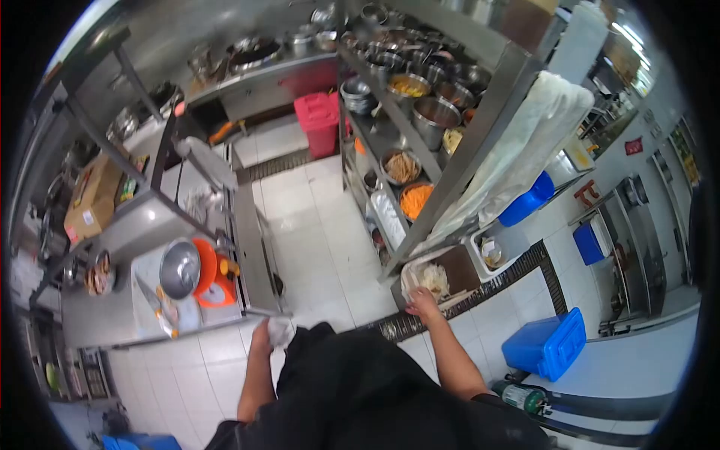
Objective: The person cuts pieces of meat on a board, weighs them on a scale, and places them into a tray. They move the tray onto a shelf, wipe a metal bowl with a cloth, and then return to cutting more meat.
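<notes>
Low on the left side, my left hand [260, 341] is closed on a crumpled white cloth [280, 331], close to the corner of the steel work table. My right hand [424, 303] reaches to the near edge of a brown cardboard box [459, 262] on the floor. Inside that box is a pale plastic liner with whitish, crumpled contents [433, 279]. The right fingertips are at the liner's edge; whether they grip it is too small to make out. A white bin [517, 244] holding some scraps stands beside the box.
On the steel table [90, 319] are a knife [148, 292], a white cutting board [142, 319], a metal bowl [180, 268] and an orange scale [217, 291]. Food-filled pans [401, 166] fill the rack [457, 150] ahead. A blue lidded box [546, 345] sits right; a floor drain [397, 326] runs before me.
</notes>
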Demonstrator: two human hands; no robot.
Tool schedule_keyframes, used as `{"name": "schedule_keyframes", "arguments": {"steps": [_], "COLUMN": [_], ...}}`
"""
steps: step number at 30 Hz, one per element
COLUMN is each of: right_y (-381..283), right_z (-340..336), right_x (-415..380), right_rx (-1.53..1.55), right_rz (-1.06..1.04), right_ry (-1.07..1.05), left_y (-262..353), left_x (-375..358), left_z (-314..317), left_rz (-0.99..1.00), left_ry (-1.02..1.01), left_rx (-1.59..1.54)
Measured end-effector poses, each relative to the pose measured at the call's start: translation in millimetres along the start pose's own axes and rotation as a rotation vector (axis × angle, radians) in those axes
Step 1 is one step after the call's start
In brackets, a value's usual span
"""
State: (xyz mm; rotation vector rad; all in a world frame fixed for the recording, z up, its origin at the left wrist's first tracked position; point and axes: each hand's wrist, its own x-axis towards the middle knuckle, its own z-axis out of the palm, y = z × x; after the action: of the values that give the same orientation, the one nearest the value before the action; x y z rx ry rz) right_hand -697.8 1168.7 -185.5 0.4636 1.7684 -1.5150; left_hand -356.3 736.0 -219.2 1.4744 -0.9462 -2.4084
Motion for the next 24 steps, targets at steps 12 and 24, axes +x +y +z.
{"name": "schedule_keyframes", "arguments": {"steps": [12, 24], "right_y": [-151, -404], "right_z": [110, 162], "right_x": [-97, -178], "right_rx": [-0.059, -1.093], "right_rz": [-0.512, -0.766], "right_ry": [-0.191, -0.240], "left_y": [53, 254], "left_x": [-77, 48], "left_z": [394, 491], "left_rz": [0.028, 0.320], "left_ry": [-0.863, -0.782], "left_rx": [0.392, 0.237]}}
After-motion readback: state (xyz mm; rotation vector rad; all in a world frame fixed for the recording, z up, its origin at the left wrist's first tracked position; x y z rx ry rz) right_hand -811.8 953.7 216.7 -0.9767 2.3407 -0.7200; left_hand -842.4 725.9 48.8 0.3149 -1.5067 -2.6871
